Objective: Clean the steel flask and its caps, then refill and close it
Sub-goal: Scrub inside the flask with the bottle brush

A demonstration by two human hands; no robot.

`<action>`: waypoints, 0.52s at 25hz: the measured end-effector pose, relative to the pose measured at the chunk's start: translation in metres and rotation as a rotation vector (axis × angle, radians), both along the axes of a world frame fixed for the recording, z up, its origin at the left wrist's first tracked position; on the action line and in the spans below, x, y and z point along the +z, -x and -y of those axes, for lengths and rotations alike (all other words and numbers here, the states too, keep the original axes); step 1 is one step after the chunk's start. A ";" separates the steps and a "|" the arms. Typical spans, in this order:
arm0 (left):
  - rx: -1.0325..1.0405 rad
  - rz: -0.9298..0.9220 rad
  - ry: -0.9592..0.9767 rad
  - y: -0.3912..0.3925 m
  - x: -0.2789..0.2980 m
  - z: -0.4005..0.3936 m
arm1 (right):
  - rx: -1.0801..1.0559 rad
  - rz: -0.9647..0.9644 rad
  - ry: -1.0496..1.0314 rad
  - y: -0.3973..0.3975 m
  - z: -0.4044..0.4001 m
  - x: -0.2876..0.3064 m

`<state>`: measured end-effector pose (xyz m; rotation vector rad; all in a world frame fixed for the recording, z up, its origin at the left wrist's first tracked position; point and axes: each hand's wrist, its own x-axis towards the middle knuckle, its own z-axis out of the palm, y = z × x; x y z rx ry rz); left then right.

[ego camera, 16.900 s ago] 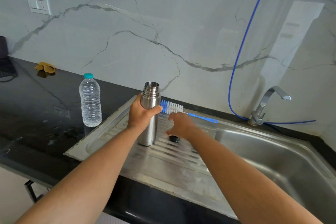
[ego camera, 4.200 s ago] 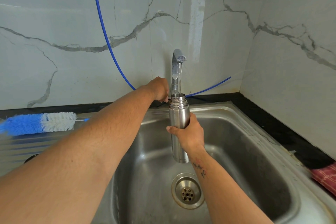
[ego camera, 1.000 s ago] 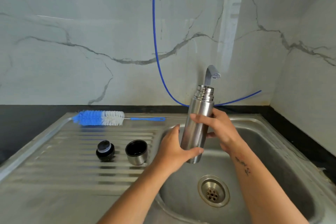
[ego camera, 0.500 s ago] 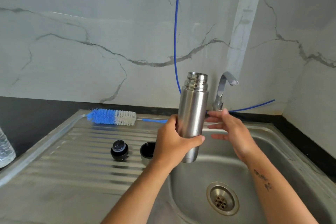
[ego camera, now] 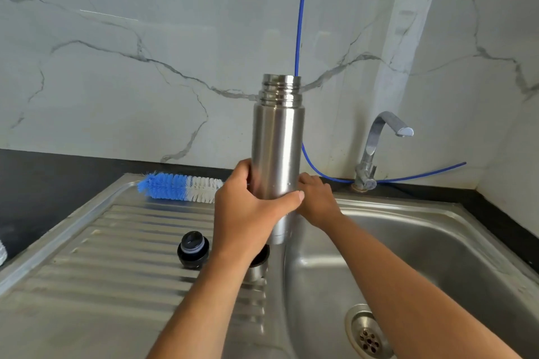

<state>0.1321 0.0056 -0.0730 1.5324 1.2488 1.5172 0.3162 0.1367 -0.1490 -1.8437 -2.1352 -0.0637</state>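
You hold the steel flask [ego camera: 277, 154] upright, uncapped, over the edge between drainboard [ego camera: 102, 285] and sink basin [ego camera: 437, 256].

Your left hand [ego camera: 248, 213] wraps its lower body, thumb across the front; right hand [ego camera: 316, 204] presses the far side. Black inner cap [ego camera: 193, 249] and steel cup cap [ego camera: 258, 265] sit on the drainboard, bottle brush [ego camera: 179, 186] behind.

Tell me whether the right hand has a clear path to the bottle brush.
Probably not: the right hand is on the flask, which with the left hand stands between it and the bottle brush.
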 end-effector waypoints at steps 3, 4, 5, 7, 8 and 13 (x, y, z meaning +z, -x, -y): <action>0.033 0.024 0.005 0.005 -0.002 -0.006 | 0.037 0.087 0.043 0.015 -0.012 0.001; 0.040 0.026 0.005 0.006 -0.002 -0.007 | 0.038 0.090 0.055 0.018 -0.015 -0.001; 0.045 0.025 0.002 0.006 -0.003 -0.008 | 0.028 0.046 0.078 0.018 -0.020 -0.006; 0.045 0.023 -0.006 0.004 -0.001 -0.007 | 0.018 -0.142 0.124 0.015 -0.018 -0.006; 0.037 0.024 -0.009 0.004 -0.001 -0.005 | 0.012 -0.212 0.125 0.011 -0.016 -0.005; -0.012 0.032 -0.013 0.000 0.002 0.002 | 0.053 -0.219 0.110 -0.026 0.033 0.014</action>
